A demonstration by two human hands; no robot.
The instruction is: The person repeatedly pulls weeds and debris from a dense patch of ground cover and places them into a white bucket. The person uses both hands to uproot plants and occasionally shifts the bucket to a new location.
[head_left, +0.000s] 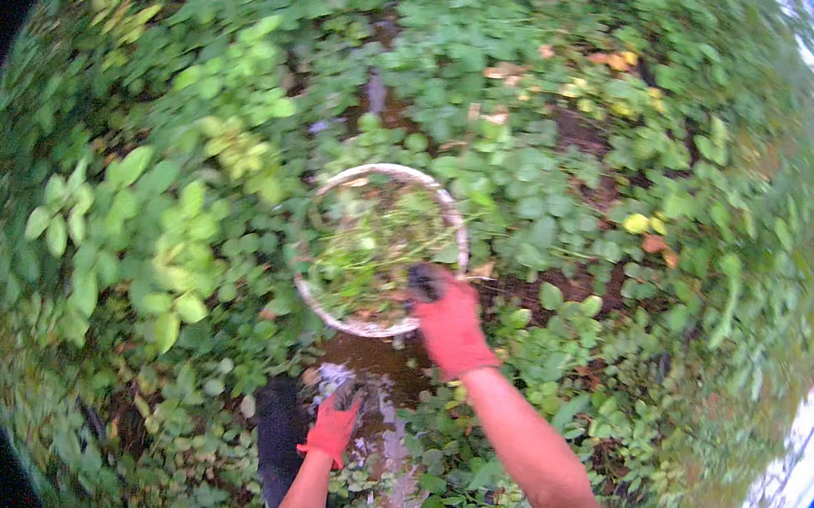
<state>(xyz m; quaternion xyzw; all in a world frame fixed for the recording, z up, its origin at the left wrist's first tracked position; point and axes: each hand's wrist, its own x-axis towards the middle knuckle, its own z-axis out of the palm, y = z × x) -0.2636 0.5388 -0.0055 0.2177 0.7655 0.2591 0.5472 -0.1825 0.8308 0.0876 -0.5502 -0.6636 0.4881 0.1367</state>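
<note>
A round bucket (374,333) with a pale, dirt-specked rim stands in the middle of the view, filled with pulled green weeds and stems (369,240). My right hand (449,323), in a red glove with dark fingers, reaches over the near right of the rim. Its fingers are curled at the inner side, looking closed on the bucket's edge, though blur softens them. Lower down, near my leg, my left hand (334,425) wears a matching red glove. Its dark fingers seem apart, with nothing visible in them, over a dark soil strip (380,365).
Dense low leafy plants (181,230) surround the bucket on all sides, with yellow leaves (636,223) scattered among them. My dark trouser leg (278,439) stands at the lower left. A narrow strip of ground with a pale sheen (394,471) runs between my legs.
</note>
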